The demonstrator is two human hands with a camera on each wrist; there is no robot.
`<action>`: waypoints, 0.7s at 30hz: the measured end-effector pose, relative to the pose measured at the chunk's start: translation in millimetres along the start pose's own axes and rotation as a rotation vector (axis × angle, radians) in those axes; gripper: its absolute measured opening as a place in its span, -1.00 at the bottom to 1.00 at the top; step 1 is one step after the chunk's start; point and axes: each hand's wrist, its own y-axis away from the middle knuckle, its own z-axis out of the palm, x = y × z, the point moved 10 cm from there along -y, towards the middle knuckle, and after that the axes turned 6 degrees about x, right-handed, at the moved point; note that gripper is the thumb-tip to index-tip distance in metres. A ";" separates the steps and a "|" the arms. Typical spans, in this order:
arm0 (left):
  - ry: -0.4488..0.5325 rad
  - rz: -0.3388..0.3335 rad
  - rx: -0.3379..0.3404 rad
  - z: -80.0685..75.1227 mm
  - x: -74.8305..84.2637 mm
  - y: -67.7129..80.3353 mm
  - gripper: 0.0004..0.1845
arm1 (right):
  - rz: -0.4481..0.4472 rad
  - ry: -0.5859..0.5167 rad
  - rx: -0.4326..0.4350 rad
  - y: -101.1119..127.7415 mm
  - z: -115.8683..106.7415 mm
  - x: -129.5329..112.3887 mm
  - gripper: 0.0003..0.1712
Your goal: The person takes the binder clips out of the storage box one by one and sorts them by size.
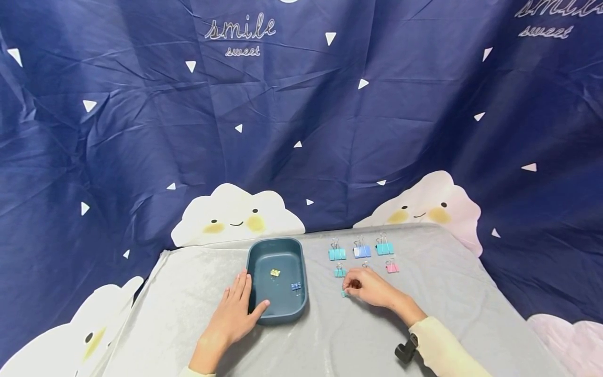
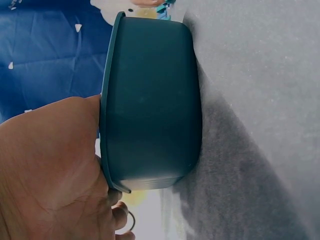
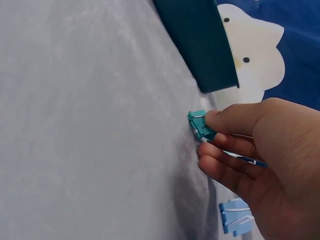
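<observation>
A dark teal tray (image 1: 301, 303) sits on the grey cloth and holds a small yellow clip (image 1: 275, 273) and a small blue clip (image 1: 296, 286). My left hand (image 1: 235, 311) lies flat against the tray's (image 2: 150, 105) near left corner, thumb on its rim. To the right, my right hand (image 1: 365, 287) pinches a small teal binder clip (image 3: 200, 125) against the cloth. Behind it lie a teal clip (image 1: 337, 254), a blue clip (image 1: 361, 251), another teal clip (image 1: 384, 248), a small teal clip (image 1: 339, 272) and a pink clip (image 1: 392, 267).
The grey cloth (image 1: 330, 340) covers the table; its edges fall away left and right. A dark blue backdrop with cloud faces (image 1: 235, 214) hangs close behind. A black wrist mount (image 1: 406, 350) sits on my right sleeve.
</observation>
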 end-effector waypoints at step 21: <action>-0.004 0.006 0.001 1.0 0.0 -0.7 -0.01 | 0.046 0.016 0.018 3.4 5.0 14.8 -0.90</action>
